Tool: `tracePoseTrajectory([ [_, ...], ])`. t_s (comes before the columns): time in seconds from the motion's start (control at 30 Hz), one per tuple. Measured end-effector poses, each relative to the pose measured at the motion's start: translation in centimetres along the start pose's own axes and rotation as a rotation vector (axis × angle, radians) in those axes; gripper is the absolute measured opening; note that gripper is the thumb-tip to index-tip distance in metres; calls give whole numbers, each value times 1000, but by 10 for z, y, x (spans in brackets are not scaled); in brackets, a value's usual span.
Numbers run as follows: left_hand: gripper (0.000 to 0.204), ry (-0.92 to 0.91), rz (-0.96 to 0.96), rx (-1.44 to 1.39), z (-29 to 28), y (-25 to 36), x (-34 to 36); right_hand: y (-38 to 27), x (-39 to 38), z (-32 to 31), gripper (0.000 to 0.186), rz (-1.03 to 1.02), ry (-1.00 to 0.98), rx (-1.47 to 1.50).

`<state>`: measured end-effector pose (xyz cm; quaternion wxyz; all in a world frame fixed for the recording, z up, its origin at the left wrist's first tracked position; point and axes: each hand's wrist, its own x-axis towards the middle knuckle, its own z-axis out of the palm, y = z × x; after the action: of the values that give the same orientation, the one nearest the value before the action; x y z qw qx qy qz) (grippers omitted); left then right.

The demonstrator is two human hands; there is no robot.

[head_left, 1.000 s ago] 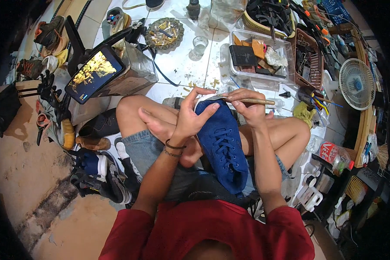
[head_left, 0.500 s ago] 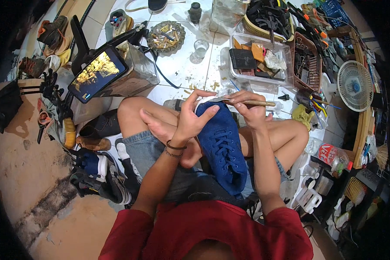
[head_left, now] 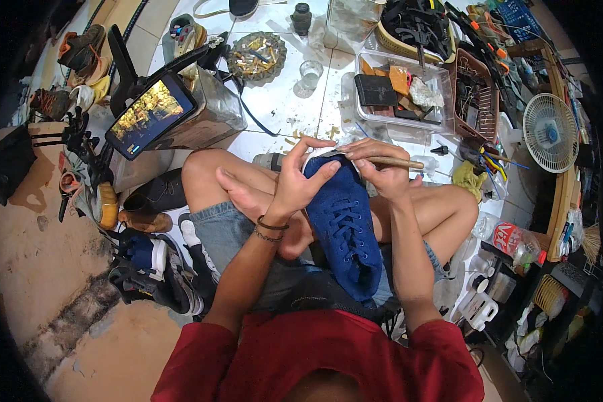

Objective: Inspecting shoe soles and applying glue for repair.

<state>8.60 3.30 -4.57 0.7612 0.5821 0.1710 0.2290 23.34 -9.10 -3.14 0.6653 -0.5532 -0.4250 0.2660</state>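
Note:
A blue lace-up shoe point(head_left: 345, 221) lies across my lap, its toe pointing away from me and its heel close to my shirt. My left hand point(head_left: 301, 177) grips the toe from the left, thumb on the blue upper and fingers at the white sole edge point(head_left: 309, 159). Closed round a wooden-handled knife point(head_left: 405, 163), my right hand point(head_left: 384, 173) is at the right of the toe. The blade lies against the toe's edge between the two hands; its tip is partly hidden by the fingers.
Beyond my legs are yellowish scraps point(head_left: 291, 139), a glass point(head_left: 310, 72), a full ashtray point(head_left: 256, 57) and a clear plastic box point(head_left: 442, 120) of blocks. A phone point(head_left: 152, 115) leans at the left. To the right are a fan point(head_left: 549, 132) and a plastic bottle point(head_left: 509, 239). Shoes point(head_left: 157, 275) pile at the left.
My right hand has shifted slightly left along the toe, and the knife blade is tilted differently, looking darker. The shoe and my left hand stay nearly in place.

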Motion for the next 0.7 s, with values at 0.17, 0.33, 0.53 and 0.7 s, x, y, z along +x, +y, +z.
tracePoseTrajectory([
  [0.17, 30, 3, -20, -9, 0, -2, -3, 4, -10, 4, 16, 208, 189, 223],
  [0.33, 32, 14, 23, 35, 0, -1, 0, 7, -10, 5, 15, 182, 232, 186],
  [0.53, 33, -16, 10, -5, 3, 1, 9, -9, 6, 13, 10, 119, 185, -30],
  [0.7, 37, 108, -91, 223, -19, 2, -11, -21, 16, 40, 6, 88, 154, -353],
])
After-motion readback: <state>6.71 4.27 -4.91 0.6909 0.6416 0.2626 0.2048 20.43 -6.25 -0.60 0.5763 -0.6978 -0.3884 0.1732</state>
